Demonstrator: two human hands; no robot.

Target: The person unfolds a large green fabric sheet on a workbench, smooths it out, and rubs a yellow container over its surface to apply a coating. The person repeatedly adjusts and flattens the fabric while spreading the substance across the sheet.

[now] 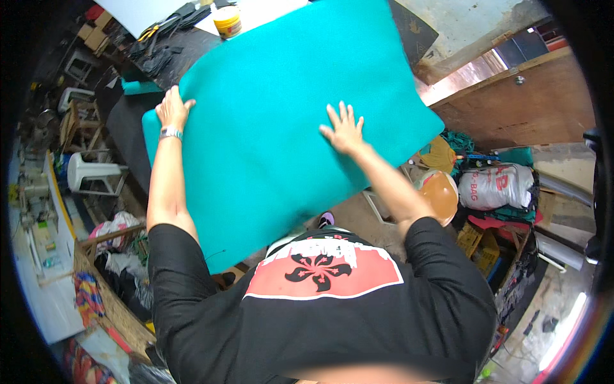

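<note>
A large teal sheet (275, 128), felt-like or foam-like, lies spread over a dark table (125, 121), and its near side hangs toward my body. My left hand (173, 109) rests at the sheet's left edge, thumb apart from the fingers; a watch (171, 132) is on that wrist. On the right half of the sheet, my right hand (345, 131) lies flat with its fingers spread. Both hands touch the sheet without visibly gripping it. The sheet hides most of the table top.
A yellow tub (226, 22) stands beyond the sheet, with black material (160, 54) to its left. White plastic stools (96, 173) are at left. At right are a round orange-brown seat (439, 197), a silver sack (495, 187) and a wooden panel (511, 105).
</note>
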